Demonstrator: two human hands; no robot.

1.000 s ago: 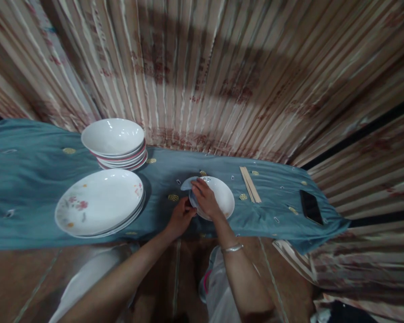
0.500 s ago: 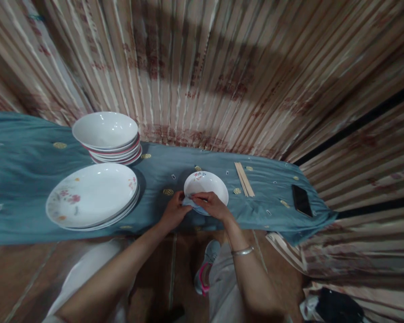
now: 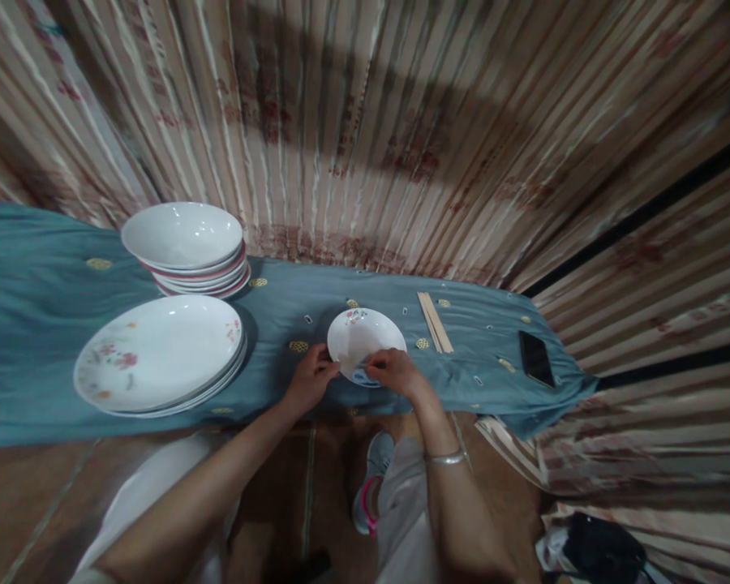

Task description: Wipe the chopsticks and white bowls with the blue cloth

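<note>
A small white bowl (image 3: 362, 331) with a floral pattern inside its far rim rests on the cloth-covered table. My left hand (image 3: 309, 379) has its fingers closed at the near left rim of the bowl. Over the bowl's near right side, my right hand (image 3: 395, 371) is pinched, fingertips down toward the inside. Something pale and thin may lie at those fingertips, but it is too blurred to make out. A blue patch (image 3: 361, 376) shows in the bowl just below them.
To the left are a stack of oval plates (image 3: 158, 357) and, behind it, a stack of bowls (image 3: 182, 235). Right of the bowl lie wooden chopsticks (image 3: 435, 323) and a black phone (image 3: 536, 358). A pleated curtain (image 3: 341, 138) hangs behind the blue tablecloth (image 3: 280, 312).
My hands have moved apart: the right hand has shifted right across the bowl. The pale bluish-white piece seen between both hands earlier no longer shows clearly. The view has turned slightly right.
</note>
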